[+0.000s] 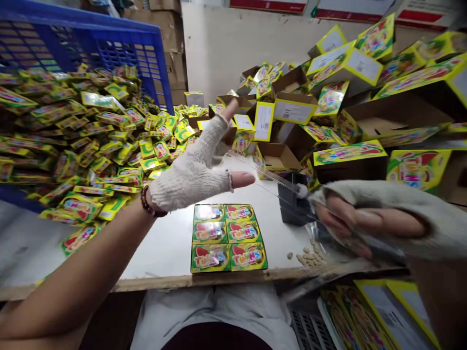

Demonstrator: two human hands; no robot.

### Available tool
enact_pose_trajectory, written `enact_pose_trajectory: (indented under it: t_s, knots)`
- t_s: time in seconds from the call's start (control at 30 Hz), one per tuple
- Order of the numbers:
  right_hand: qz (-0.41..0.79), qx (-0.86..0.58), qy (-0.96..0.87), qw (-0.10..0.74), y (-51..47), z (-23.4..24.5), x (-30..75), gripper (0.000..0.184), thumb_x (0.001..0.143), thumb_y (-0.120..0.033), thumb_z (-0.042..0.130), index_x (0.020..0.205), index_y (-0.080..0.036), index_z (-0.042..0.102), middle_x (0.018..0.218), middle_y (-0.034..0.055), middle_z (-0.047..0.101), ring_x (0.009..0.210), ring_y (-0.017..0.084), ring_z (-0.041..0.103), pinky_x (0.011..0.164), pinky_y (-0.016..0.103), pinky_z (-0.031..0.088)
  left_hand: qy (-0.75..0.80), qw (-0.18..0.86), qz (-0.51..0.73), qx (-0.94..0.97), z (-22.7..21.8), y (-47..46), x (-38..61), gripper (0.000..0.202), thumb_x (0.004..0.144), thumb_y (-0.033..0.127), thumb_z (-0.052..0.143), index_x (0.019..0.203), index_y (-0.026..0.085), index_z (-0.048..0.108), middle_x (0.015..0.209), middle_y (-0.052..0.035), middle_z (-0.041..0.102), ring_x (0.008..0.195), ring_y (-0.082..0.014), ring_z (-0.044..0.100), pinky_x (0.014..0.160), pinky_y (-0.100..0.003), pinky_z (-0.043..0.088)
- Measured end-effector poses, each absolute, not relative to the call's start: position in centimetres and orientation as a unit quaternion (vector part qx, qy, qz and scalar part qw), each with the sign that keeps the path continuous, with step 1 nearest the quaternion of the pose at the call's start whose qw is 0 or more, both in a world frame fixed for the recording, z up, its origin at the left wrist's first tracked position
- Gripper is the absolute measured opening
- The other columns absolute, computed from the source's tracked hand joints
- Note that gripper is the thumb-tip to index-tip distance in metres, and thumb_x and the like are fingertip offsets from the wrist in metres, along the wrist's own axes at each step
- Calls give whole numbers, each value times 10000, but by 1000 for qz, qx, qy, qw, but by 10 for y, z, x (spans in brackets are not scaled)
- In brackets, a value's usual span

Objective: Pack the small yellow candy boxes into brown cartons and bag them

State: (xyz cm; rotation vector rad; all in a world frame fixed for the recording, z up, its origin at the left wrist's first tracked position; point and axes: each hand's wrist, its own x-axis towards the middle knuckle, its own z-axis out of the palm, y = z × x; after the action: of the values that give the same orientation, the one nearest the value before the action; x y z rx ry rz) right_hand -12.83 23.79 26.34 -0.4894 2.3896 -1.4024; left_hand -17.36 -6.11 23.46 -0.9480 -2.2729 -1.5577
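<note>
My left hand, in a white fingerless glove, is raised above the white table with forefinger and thumb stretched apart. A block of yellow-green candy packets, two wide and three deep, lies flat below it near the front edge. My right hand, also gloved, has its fingers curled on a strip of clear tape. The strip runs left toward my left hand; whether it touches that hand is hidden. A black tape dispenser stands just left of my right hand.
A tipped blue crate spills a large heap of loose packets over the table's left. Open yellow cartons are piled at the back and right. Small beige bits lie by the front edge. Flat printed cartons lie lower right.
</note>
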Motion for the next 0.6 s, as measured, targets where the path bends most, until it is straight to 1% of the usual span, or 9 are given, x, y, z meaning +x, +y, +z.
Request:
enact_pose_trajectory:
  t_s: [0.03,0.07,0.1,0.17,0.27,0.33,0.4,0.5,0.6]
  knots:
    - [-521,-176,809,208,230,258,-141,543,699,-714,724,617,-219,518,581,15,531,420,121,491,393,274,402,-775,71,-554,-296,233,-65,-172,548,788,490,729,1251,229,597,1125,-63,667,992,-239,682,820,-378,569]
    - [-550,-163,786,231,221,251,-152,524,709,-682,739,640,-215,512,596,4,526,418,109,485,388,261,390,-776,35,-575,-257,227,-69,-170,454,790,449,721,1164,210,627,957,-39,676,790,-181,682,679,-308,559]
    - [-584,-140,764,238,213,242,-163,485,716,-633,760,689,-213,521,628,-2,536,431,103,491,394,250,390,-776,12,-595,-210,217,-73,-168,367,798,415,701,1081,191,636,815,-10,647,634,-133,629,574,-256,512]
    - [-633,-85,744,196,199,218,-181,417,714,-531,791,829,-216,544,696,-10,567,474,103,519,426,241,411,-773,8,-626,-107,190,-79,-164,266,801,384,662,958,174,614,650,42,552,477,-84,506,471,-212,409]
    - [-596,-50,788,144,181,177,-202,336,724,-353,761,956,-215,561,689,-26,571,504,112,547,430,218,385,-793,42,-608,4,145,-84,-165,234,848,413,562,891,185,590,614,55,499,474,-95,469,480,-226,371]
    - [-525,-24,837,151,173,150,-216,217,726,-244,704,905,-200,589,591,-44,521,483,105,523,408,196,318,-842,71,-534,32,120,-83,-170,228,879,385,495,798,192,586,654,27,515,582,-128,511,566,-251,404]
    - [-469,6,864,184,171,126,-227,136,715,-186,661,843,-182,616,518,-53,483,445,86,463,399,190,266,-880,92,-464,39,102,-80,-175,213,854,301,501,675,196,551,700,-3,534,715,-158,534,673,-273,421]
    - [-451,20,863,226,175,102,-231,113,690,-182,631,801,-162,636,500,-47,483,435,76,419,397,191,248,-891,83,-443,46,86,-76,-177,193,783,218,549,594,201,516,703,-12,538,776,-177,530,732,-285,411]
    - [-470,7,848,245,183,90,-222,147,691,-260,611,799,-164,640,534,-38,497,471,86,428,407,192,281,-889,56,-451,54,79,-77,-173,256,814,279,555,575,203,502,648,1,525,704,-167,518,679,-278,400]
